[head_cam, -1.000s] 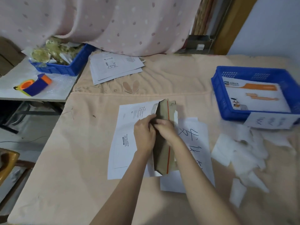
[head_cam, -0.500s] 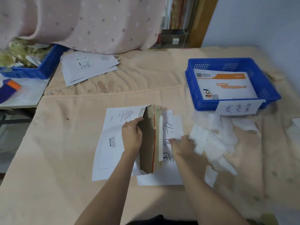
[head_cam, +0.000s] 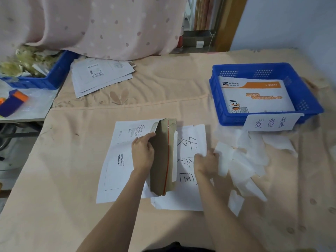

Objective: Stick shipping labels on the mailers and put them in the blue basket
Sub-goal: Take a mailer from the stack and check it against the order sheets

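A white mailer (head_cam: 116,160) lies flat on the cloth in the middle of the table. Its brown flap (head_cam: 163,157), with a red tear strip, stands raised, and my left hand (head_cam: 142,153) grips that flap by its left edge. My right hand (head_cam: 206,161) is to the right of the flap, its fingers curled on the edge of a white backing strip (head_cam: 223,160). The blue basket (head_cam: 307,93) stands at the right rear with a white and orange mailer (head_cam: 254,97) inside and a handwritten tag on its front.
A handwritten white sheet (head_cam: 189,179) lies under the flap. Several peeled white backing scraps (head_cam: 251,159) litter the cloth in front of the basket. A pile of mailers (head_cam: 100,75) lies at the back left, beside another blue bin (head_cam: 45,77) and a tape dispenser (head_cam: 13,102).
My right hand left the flap and moved right to the backing scraps. My left hand kept its hold on the raised flap. The view panned right.
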`<control>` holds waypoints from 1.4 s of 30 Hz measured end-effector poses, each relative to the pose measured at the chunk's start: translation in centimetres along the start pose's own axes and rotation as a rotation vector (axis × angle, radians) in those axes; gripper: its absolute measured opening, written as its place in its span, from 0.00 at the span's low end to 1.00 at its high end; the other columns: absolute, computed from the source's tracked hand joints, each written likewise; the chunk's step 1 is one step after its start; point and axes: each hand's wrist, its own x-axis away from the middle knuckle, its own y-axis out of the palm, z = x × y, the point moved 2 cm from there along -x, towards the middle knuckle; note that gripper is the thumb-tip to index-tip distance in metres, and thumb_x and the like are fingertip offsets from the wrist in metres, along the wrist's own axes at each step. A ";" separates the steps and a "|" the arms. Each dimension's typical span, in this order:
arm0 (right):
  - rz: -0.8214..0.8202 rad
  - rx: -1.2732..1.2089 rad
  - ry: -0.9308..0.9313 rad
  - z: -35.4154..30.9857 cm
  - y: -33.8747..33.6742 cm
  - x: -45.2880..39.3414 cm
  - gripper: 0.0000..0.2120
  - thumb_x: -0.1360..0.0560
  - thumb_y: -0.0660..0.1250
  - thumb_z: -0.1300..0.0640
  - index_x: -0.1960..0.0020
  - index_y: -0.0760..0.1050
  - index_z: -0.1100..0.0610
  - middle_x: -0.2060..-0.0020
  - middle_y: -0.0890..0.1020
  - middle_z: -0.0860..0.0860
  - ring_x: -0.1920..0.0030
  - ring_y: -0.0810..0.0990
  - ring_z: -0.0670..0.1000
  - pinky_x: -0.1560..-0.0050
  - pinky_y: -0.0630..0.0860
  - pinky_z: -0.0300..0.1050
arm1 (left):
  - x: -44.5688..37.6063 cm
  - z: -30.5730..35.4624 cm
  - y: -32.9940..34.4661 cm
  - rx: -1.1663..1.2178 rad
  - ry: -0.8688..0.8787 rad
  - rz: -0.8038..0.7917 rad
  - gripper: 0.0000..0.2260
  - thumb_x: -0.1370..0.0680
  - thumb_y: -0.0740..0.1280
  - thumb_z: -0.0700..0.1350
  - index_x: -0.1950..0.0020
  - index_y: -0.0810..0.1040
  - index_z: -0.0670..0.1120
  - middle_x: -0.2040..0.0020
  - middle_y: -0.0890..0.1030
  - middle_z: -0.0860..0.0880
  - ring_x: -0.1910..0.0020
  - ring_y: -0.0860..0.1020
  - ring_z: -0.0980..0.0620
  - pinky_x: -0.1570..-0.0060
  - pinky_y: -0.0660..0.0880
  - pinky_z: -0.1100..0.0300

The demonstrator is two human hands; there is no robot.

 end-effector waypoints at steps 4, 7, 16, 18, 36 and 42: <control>0.034 -0.065 0.003 -1.3 -1.6 -0.5 0.19 0.25 0.59 0.61 0.35 0.71 0.55 0.48 0.81 0.60 0.47 0.78 0.63 0.53 0.71 0.50 | -0.5 -0.4 0.2 -0.003 0.014 -0.009 0.22 0.26 0.56 0.27 0.41 0.81 0.42 0.45 0.82 0.45 0.46 0.78 0.45 0.35 0.70 0.47; 0.090 -0.131 -0.024 -2.3 -2.6 -0.9 0.18 0.27 0.60 0.62 0.39 0.75 0.52 0.50 0.82 0.56 0.48 0.78 0.61 0.52 0.73 0.51 | -0.8 -1.0 0.0 -0.017 0.034 -0.015 0.22 0.26 0.56 0.26 0.41 0.81 0.42 0.45 0.83 0.45 0.46 0.79 0.45 0.35 0.70 0.46; 0.122 -0.358 0.029 -4.4 -4.2 -3.0 0.05 0.33 0.60 0.62 0.61 0.72 0.54 0.61 0.78 0.47 0.61 0.75 0.56 0.59 0.72 0.47 | -1.8 -3.1 -0.7 -0.098 0.031 -0.021 0.22 0.26 0.56 0.26 0.41 0.81 0.41 0.46 0.83 0.43 0.46 0.79 0.43 0.35 0.70 0.45; 0.092 -0.344 0.017 -4.7 -4.1 -3.1 0.03 0.34 0.60 0.62 0.64 0.70 0.54 0.63 0.77 0.48 0.63 0.74 0.57 0.60 0.68 0.45 | -1.9 -2.9 -0.5 -0.097 0.053 -0.025 0.22 0.27 0.55 0.25 0.42 0.81 0.41 0.47 0.83 0.43 0.47 0.79 0.43 0.36 0.70 0.45; -0.112 -0.214 -0.226 -8.7 -3.1 -2.0 0.11 0.33 0.61 0.66 0.69 0.64 0.55 0.67 0.76 0.51 0.67 0.71 0.55 0.70 0.63 0.40 | -0.9 -1.1 1.0 -0.001 0.041 -0.117 0.26 0.28 0.54 0.26 0.37 0.78 0.44 0.47 0.82 0.45 0.50 0.76 0.45 0.35 0.69 0.50; -0.086 -0.113 -0.284 -8.9 -3.2 -1.7 0.05 0.28 0.62 0.65 0.56 0.76 0.59 0.60 0.81 0.51 0.62 0.75 0.55 0.64 0.66 0.41 | -1.1 -1.4 1.2 0.056 -0.012 -0.139 0.27 0.28 0.54 0.27 0.36 0.77 0.47 0.48 0.82 0.47 0.47 0.75 0.44 0.43 0.72 0.54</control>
